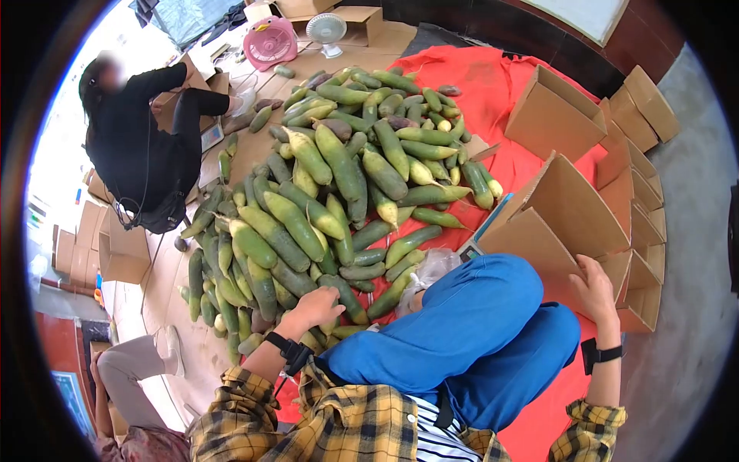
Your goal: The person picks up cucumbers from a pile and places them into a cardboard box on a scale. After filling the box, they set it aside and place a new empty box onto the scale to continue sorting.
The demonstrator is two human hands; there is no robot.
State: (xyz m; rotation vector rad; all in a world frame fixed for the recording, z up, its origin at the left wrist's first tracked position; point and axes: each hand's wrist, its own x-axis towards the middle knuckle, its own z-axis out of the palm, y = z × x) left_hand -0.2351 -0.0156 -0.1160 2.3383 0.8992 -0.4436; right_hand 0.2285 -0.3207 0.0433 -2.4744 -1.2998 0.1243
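Observation:
A large heap of green radishes (339,165) spreads out in front of me. My left hand (317,307) reaches over the near edge of the heap, its fingers stretched above a dark green radish (343,297) and nothing visibly held. On the other side, my right hand (594,289) is raised beside the open cardboard box (571,202), fingers apart and close to the box's near edge. Between my hands are my bent knees in blue trousers. A clear plastic bag (437,266) lies by my knee, next to the radishes.
More open cardboard boxes (643,289) line the right side. A red sheet (462,77) lies under part of the heap. A pink fan (269,42) and a white fan (327,32) stand at the back. One person (150,138) sits at the left, another at lower left.

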